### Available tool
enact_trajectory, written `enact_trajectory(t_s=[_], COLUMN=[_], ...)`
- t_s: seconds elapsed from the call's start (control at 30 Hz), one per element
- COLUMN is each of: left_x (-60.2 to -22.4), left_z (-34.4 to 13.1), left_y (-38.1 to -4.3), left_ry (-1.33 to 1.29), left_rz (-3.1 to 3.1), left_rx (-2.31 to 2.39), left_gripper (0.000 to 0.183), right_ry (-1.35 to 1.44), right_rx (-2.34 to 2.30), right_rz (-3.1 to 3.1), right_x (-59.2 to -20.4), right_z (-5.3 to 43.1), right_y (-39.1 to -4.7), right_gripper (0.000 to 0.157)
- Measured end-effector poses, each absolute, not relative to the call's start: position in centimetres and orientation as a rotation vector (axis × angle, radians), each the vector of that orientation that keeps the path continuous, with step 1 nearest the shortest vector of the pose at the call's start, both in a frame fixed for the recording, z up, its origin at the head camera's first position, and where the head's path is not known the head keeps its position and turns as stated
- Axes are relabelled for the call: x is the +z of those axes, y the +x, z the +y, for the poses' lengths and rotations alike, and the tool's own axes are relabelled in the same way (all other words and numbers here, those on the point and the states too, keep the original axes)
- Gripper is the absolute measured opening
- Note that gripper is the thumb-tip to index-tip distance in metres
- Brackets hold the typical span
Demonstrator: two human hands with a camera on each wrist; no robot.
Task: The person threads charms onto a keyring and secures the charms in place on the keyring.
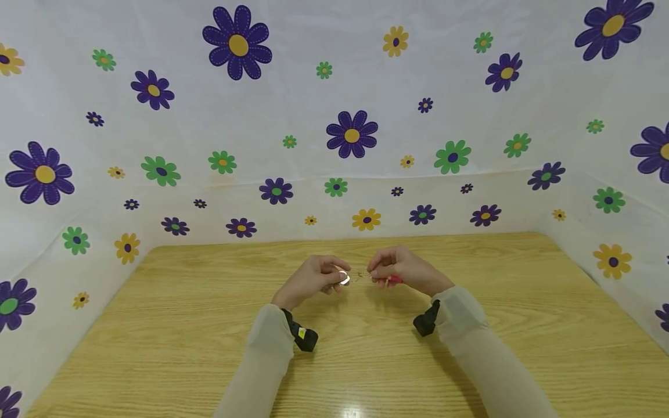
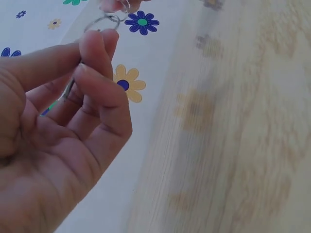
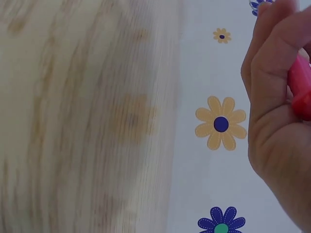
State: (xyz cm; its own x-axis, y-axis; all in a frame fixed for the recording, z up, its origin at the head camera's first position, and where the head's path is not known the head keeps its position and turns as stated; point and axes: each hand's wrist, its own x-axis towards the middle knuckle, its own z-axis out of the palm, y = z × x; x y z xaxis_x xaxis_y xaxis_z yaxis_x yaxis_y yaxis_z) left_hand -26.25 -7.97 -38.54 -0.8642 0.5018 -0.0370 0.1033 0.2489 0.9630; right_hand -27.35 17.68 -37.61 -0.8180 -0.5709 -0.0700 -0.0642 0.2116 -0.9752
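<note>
My left hand [image 1: 315,275] pinches a shiny, flat metal piece [image 1: 344,278] between thumb and fingers, just above the table. In the left wrist view the metal piece shows only as a thin dark edge [image 2: 69,88], and a thin metal key ring [image 2: 103,20] stands out past the fingertips. Facing it, my right hand [image 1: 406,270] pinches the other end of the thin metal link [image 1: 360,274] stretched between the hands. A small pink-and-red keychain piece [image 3: 302,82] sits within the curled right fingers, partly hidden by them. Its exact shape cannot be told.
Both hands are over a wooden table [image 1: 366,360]. A white cloth with printed flowers [image 1: 292,104] stands as a wall at the back and both sides. A black wrist camera [image 1: 305,338] is strapped to the left wrist, another [image 1: 425,322] to the right.
</note>
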Motion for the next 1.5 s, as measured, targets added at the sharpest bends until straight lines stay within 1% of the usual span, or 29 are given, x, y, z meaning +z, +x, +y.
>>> enact_trajectory(t_s=[0.1, 0.33, 0.57, 0.77, 1.0, 1.5], left_x=[-38.5, -38.6, -38.7, -39.1, -39.6, -40.5], left_z=[-8.2, -8.4, -8.5, -8.6, -8.6, -8.0], left_y=[-26.2, -26.3, -26.5, -26.9, -27.3, -28.7], left_ry=[0.538, 0.474, 0.343, 0.258, 0.229, 0.146], left_rz=[2.184, 2.133, 2.067, 2.041, 2.023, 2.023], left_rx=[1.663, 1.703, 1.774, 1.837, 1.859, 1.864], left_gripper=[0.026, 0.026, 0.031, 0.034, 0.035, 0.039], right_ry=[-0.587, -0.506, -0.415, -0.348, -0.334, -0.244], right_rx=[-1.635, -1.664, -1.681, -1.71, -1.735, -1.694], right_rz=[2.056, 2.017, 1.994, 1.984, 1.958, 2.008], right_x=[-37.6, -38.0, -38.3, -38.9, -39.4, -40.0], right_z=[18.1, 18.9, 19.6, 20.4, 20.8, 21.1], right_y=[-27.5, -28.0, -28.4, -29.0, -29.5, -30.0], right_gripper=[0.025, 0.02, 0.027, 0.023, 0.02, 0.025])
